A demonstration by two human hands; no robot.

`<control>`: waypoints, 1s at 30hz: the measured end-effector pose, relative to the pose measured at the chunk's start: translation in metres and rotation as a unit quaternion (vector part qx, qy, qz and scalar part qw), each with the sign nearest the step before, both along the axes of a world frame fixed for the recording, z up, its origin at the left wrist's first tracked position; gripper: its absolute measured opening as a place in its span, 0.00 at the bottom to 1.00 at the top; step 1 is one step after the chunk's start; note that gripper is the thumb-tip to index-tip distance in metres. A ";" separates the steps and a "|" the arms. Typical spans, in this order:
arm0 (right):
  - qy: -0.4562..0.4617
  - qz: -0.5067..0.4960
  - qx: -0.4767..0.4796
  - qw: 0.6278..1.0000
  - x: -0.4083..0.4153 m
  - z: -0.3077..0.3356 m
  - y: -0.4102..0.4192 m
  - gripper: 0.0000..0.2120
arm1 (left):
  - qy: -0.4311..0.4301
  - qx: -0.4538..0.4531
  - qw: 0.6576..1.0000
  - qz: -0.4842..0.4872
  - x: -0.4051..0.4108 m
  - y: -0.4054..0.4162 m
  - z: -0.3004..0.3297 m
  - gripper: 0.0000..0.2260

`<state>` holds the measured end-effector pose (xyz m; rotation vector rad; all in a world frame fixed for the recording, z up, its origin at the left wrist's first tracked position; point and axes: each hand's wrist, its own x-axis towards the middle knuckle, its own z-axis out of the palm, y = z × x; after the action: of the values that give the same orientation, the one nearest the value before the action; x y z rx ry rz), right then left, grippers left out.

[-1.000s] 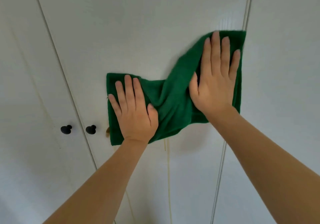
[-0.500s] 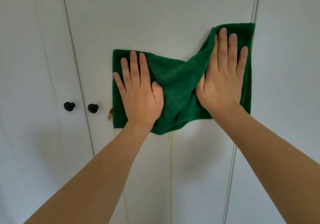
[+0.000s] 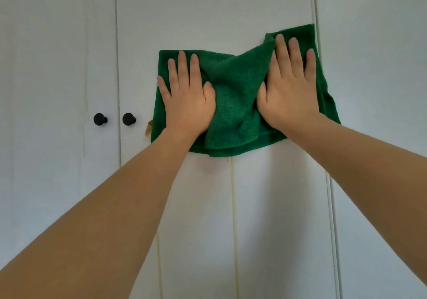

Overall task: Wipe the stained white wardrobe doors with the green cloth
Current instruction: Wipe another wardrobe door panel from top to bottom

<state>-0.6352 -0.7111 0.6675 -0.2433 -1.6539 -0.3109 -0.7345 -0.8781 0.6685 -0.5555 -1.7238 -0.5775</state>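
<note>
2 black knobs [image 3: 100, 119], side by side

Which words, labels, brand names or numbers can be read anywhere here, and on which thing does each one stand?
None: no readable text shows.
The green terry cloth has no print; a small brownish tab at its lower left edge is too blurred to tell.
The white wardrobe doors and two round black knobs are unmarked.

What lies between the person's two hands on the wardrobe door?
In the head view, a bunched fold of the green cloth lies between the left hand and right hand.
</note>
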 end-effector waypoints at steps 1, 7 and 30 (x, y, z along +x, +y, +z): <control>-0.007 0.001 0.002 1.000 0.001 -0.006 0.002 0.31 | -0.018 -0.019 1.000 -0.002 0.001 -0.003 0.002 0.29; 0.002 -0.010 -0.027 1.000 0.005 -0.083 -0.004 0.32 | -0.002 -0.037 0.999 0.005 -0.005 -0.016 -0.042 0.29; 0.017 -0.031 -0.082 0.996 -0.014 -0.154 -0.039 0.33 | -0.110 0.009 0.993 0.043 0.010 -0.050 -0.135 0.36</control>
<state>-0.6496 -0.7506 0.5136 -0.4226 -1.6422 -0.2166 -0.7241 -0.9277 0.5338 -0.4143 -1.9382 -0.6114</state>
